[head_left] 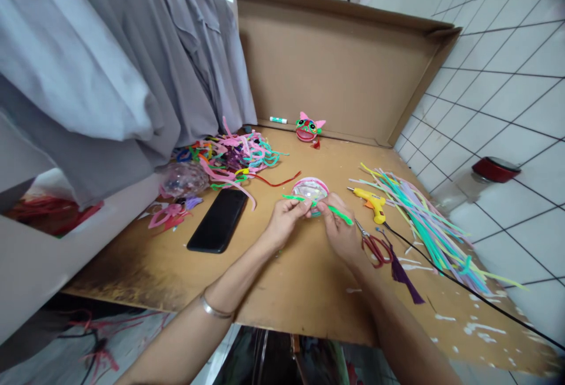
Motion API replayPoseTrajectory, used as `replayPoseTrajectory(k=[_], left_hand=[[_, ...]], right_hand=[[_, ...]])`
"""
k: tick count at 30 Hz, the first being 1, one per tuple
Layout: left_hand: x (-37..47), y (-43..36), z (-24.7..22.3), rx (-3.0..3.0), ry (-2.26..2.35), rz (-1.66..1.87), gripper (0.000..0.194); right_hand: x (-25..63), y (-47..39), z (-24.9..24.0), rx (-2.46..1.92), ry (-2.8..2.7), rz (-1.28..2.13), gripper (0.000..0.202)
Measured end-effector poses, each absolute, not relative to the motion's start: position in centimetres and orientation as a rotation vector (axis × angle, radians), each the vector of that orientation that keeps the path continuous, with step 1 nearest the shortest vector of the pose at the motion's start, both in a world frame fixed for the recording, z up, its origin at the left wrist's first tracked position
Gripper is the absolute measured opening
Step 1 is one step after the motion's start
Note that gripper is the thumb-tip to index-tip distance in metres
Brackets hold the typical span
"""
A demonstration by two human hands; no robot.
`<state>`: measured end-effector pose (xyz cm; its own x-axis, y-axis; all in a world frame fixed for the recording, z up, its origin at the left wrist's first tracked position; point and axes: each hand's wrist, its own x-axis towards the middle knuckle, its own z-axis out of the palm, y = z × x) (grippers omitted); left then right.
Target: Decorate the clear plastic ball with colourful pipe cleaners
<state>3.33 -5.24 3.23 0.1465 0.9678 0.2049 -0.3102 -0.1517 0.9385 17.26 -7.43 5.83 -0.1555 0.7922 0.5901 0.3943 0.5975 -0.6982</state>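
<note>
A bright green pipe cleaner (341, 215) is stretched between my two hands above the middle of the table. My left hand (286, 220) pinches it near its left part, and a short end sticks out to the left. My right hand (339, 226) pinches it close by, with a longer end pointing right and down. Directly behind my fingers sits a round clear container with a pink rim (311, 182), partly covered by them. A yellow glue gun (373, 202) lies just right of my right hand, with red-handled scissors (375, 246) below it.
Pastel pipe cleaners (424, 226) lie at the right beside a purple tassel (402, 276) and a black cable. On the left are a black phone (217, 221) and a colourful tangled heap (242, 152). A cat-like craft figure (308, 128) and glue stick (278, 120) stand near the cardboard wall (335, 67).
</note>
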Motion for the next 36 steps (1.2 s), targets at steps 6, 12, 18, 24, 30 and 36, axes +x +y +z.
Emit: replayPoseTrajectory(k=[6, 12, 18, 24, 30, 36], left_hand=[[3.1, -5.2, 3.7, 1.150, 0.753, 1.307, 0.040], [2.4, -5.5, 4.0, 1.843, 0.966, 1.643, 0.023], [2.2, -5.7, 3.4, 2.548, 0.951, 1.777, 0.018], [2.6, -6.2, 3.9, 2.179, 0.927, 1.688, 0.018], [3.3, -5.6, 3.4, 1.321, 0.860, 1.373, 0.040], [3.5, -5.0, 2.8, 1.116, 0.787, 1.188, 0.041]], right_hand=[[17.0, -7.3, 5.5, -1.033, -1.621, 0.613, 0.036], [16.8, -6.9, 4.9, -0.959, -1.225, 1.466, 0.061], [16.8, -7.0, 5.4, -0.826, -1.021, 1.890, 0.060], [16.6, -7.4, 5.7, -0.923, -1.193, 1.527, 0.054], [17.4, -7.0, 4.8, -1.094, -1.870, 0.307, 0.042], [18.4, -6.3, 4.3, -1.118, -2.049, -0.209, 0.038]])
